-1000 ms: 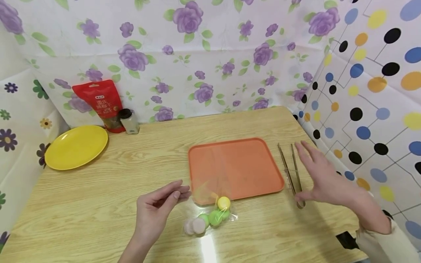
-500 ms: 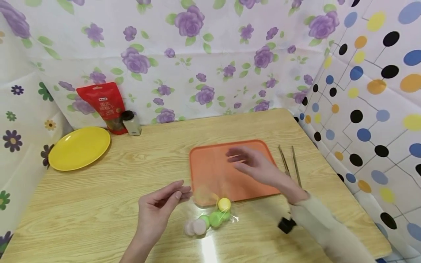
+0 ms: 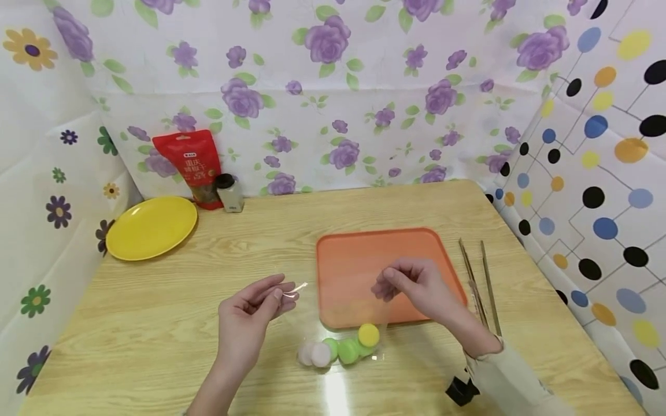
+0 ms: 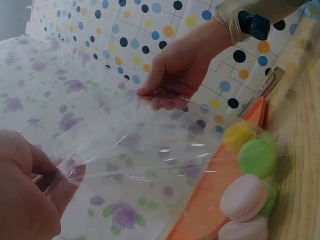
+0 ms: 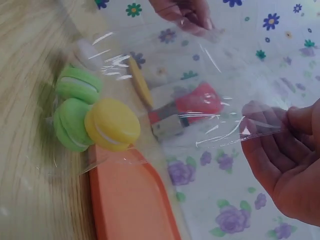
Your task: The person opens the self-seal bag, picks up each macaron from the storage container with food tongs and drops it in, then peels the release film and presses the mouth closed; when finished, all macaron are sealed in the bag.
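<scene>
A clear plastic bag (image 4: 145,155) is stretched between my two hands, its bottom end low over the table. My left hand (image 3: 248,315) pinches one upper corner of it between thumb and fingers. The opposite corner is pinched by my right hand (image 3: 422,292), above the orange tray (image 3: 382,254). Several macarons lie in the bag's lower end: a yellow macaron (image 5: 112,125), green macarons (image 5: 76,84) and pale pink macarons (image 4: 243,198). In the head view they form a row just in front of the tray's near edge.
Metal tongs (image 3: 471,277) lie to the right of the tray, partly behind the right forearm. At the back left are a yellow plate (image 3: 151,228), a red pouch (image 3: 191,164) and a black-capped bottle (image 3: 231,195). Patterned cloths line the back and sides.
My right hand has come left from beside the tongs, across the tray, and now grips the bag's right corner. The left hand keeps its pinch. The head view has shifted slightly.
</scene>
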Demonstrator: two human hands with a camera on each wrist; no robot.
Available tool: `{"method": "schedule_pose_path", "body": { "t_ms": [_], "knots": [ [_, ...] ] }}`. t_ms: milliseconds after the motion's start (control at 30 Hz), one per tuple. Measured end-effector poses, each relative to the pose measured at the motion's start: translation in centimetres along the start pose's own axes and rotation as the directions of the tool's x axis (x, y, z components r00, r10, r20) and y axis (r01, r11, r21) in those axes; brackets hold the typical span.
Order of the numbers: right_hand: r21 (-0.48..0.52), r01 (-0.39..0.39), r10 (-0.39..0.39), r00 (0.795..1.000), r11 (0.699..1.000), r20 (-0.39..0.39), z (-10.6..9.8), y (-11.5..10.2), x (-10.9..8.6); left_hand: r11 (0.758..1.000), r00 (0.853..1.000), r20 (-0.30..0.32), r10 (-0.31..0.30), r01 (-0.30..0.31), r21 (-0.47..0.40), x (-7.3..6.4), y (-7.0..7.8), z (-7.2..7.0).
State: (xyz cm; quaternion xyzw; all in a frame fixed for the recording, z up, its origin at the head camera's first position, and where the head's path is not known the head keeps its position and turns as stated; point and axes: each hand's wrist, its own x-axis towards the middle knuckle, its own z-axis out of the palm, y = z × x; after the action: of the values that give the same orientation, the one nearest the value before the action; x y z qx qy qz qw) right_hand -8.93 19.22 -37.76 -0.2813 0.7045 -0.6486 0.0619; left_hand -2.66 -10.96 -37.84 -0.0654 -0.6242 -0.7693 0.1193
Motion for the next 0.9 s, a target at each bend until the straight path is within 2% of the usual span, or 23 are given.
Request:
{"method": "schedule_pose_path", "body": {
  "t_ms": [167,333,500,667,900],
  "knots": [
    [-0.051,0.063,-0.066,0.996,0.997,-0.066,0.4,-0.5,-0.9,0.999,0.998,0.038,-0.049,0.049,0.006,0.3,0.0,0.0],
    [-0.126,0.112,-0.125,0.987,0.986,-0.102,0.3,-0.8,-1.2,1.000,0.997,0.068,-0.025,0.025,0.000,0.5,-0.3,0.1],
    [-0.131,0.085,-0.101,0.988,0.988,-0.119,-0.2,-0.8,-1.0,1.000,0.996,0.085,0.026,-0.027,0.013,0.7,-0.3,0.1],
    [-0.124,0.049,-0.064,0.991,0.991,-0.121,-0.6,-0.6,-0.7,0.998,0.995,0.094,0.035,-0.040,0.053,0.9,0.0,0.1],
    [-0.121,0.089,-0.101,0.990,0.989,-0.096,-0.9,-0.3,-0.4,0.996,0.995,0.087,0.049,-0.056,0.073,1.1,0.1,0.0]
  ]
}}
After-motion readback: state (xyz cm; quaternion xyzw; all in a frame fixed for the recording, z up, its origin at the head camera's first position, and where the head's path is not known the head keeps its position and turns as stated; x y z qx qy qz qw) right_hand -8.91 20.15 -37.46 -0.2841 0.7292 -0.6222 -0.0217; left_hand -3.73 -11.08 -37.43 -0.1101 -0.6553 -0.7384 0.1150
